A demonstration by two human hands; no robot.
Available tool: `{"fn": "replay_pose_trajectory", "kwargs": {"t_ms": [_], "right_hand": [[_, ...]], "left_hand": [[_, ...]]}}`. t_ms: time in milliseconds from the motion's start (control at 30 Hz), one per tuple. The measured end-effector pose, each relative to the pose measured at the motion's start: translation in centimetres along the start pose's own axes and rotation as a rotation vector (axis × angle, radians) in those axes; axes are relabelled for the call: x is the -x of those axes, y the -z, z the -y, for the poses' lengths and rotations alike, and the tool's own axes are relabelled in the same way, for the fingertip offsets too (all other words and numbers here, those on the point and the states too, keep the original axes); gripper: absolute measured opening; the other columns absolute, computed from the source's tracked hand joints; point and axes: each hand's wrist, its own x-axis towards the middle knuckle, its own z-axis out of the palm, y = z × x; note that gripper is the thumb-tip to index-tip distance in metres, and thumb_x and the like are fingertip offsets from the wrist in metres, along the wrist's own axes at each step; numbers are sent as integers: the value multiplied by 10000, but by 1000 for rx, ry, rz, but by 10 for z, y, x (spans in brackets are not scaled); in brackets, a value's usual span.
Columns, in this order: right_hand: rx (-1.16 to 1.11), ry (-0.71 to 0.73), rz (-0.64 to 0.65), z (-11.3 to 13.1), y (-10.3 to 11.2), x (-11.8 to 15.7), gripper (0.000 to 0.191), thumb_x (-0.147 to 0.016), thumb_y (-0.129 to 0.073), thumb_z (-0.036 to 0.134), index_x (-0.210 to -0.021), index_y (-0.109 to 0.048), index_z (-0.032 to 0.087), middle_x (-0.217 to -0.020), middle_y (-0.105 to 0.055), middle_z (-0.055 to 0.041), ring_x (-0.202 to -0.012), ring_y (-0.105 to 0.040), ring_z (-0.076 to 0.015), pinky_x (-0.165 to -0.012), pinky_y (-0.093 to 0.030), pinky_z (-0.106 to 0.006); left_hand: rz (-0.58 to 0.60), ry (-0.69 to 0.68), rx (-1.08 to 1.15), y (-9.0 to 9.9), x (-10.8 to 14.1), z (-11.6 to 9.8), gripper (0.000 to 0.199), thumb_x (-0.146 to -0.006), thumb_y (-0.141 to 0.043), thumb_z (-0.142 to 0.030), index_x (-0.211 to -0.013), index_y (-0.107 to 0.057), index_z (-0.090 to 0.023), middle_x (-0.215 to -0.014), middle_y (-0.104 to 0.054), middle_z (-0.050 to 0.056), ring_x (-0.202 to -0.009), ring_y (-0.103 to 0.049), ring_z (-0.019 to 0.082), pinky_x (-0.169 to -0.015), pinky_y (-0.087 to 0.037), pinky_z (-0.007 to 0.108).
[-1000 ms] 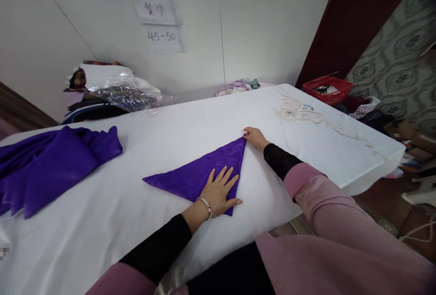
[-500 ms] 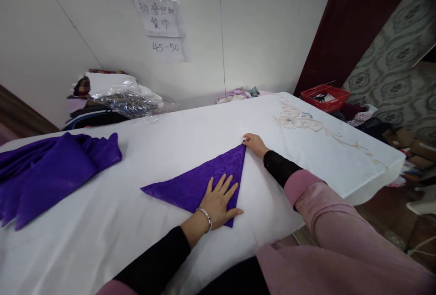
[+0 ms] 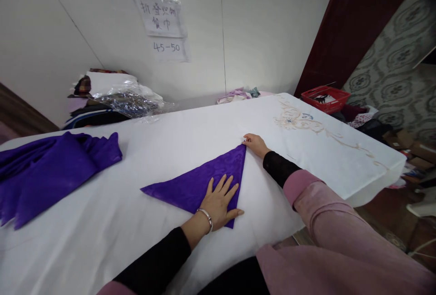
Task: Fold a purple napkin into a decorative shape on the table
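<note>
A purple napkin (image 3: 197, 179) lies folded into a triangle on the white tablecloth (image 3: 153, 240). My left hand (image 3: 220, 202) rests flat on its lower right part, fingers spread and thumb pointing right past the edge; a silver bracelet circles the wrist. At the upper right corner, my right hand (image 3: 255, 144) pinches the napkin's tip between thumb and fingers. More purple cloth (image 3: 57, 172) is heaped in loose folds at the left of the table, apart from both hands.
Against the wall at the back left sits a stack of folded fabrics (image 3: 109, 88) with clear plastic wrap (image 3: 132, 104). Small pink and green cloths (image 3: 238, 95) lie at the back edge. A red basket (image 3: 325, 99) stands beyond the table's right side. Embroidery (image 3: 299, 122) decorates the tablecloth there.
</note>
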Motion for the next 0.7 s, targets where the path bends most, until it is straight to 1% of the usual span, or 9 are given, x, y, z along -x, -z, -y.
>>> {"fn": "replay_pose_trajectory", "kwargs": {"t_ms": [67,133,167,200,300,367,400,500,700], "right_hand": [[10,10,-35,6,5,9,258,-817,-566,263,-1047,-628,162,-960,-660,-59,-879,-593,-185,-821,-444,-310],[14,57,-63,16,8,31,302,-866,-505,281,-1122,-601,153,-1122,-624,-100,-1047,-555,-205,-927,-409,-342],[15,103,-61,23,9,47,331,-885,-483,303,-1162,-585,153,-1200,-593,-109,-1138,-511,-210,-983,-373,-352],[21,204,-37,30,9,65,371,-900,-464,330,-1206,-562,145,-1257,-561,-123,-1204,-469,-216,-1028,-336,-368],[73,559,207,55,8,122,517,-919,-418,439,-1346,-440,148,-1409,-425,-123,-1368,-252,-224,-1104,-218,-418],[136,670,389,68,8,147,639,-903,-408,518,-1418,-322,149,-1480,-305,-121,-1397,-164,-225,-1127,-134,-439],[162,688,459,72,8,154,686,-894,-401,548,-1438,-274,149,-1497,-262,-125,-1402,-143,-226,-1130,-106,-446],[206,682,571,72,9,154,752,-886,-376,584,-1460,-190,135,-1510,-201,-146,-1404,-129,-234,-1127,-64,-461],[261,638,593,54,18,133,760,-889,-337,601,-1465,-169,134,-1507,-193,-159,-1401,-138,-253,-1116,-1,-488]], "left_hand": [[-1,2,-2,1,0,-1,796,-791,-290,-730,-1417,-305,-239,-1522,-206,97,-1398,-121,333,-1076,-78,637],[4,8,-6,1,0,-1,795,-791,-286,-731,-1415,-309,-239,-1523,-205,94,-1399,-117,329,-1077,-72,634],[7,11,-9,2,-1,-1,793,-793,-283,-730,-1415,-308,-238,-1524,-202,94,-1400,-114,327,-1078,-67,633],[8,13,-12,1,-1,-2,792,-795,-282,-728,-1415,-307,-236,-1524,-200,95,-1400,-112,325,-1078,-63,632],[4,12,-18,0,-1,-1,791,-798,-300,-720,-1420,-293,-232,-1520,-216,105,-1400,-116,323,-1079,-60,629],[-9,3,-25,-2,-2,-1,786,-801,-324,-709,-1425,-280,-233,-1509,-250,110,-1398,-125,323,-1080,-65,627],[-15,-2,-30,-2,-2,0,782,-803,-335,-702,-1425,-277,-233,-1502,-267,112,-1396,-131,323,-1079,-69,627],[-26,-4,-47,-4,-2,1,771,-809,-344,-689,-1426,-275,-232,-1497,-280,116,-1393,-143,324,-1077,-82,629],[-10,6,-62,-3,-2,0,768,-813,-306,-698,-1418,-300,-225,-1517,-220,120,-1398,-121,327,-1071,-84,633]]}}
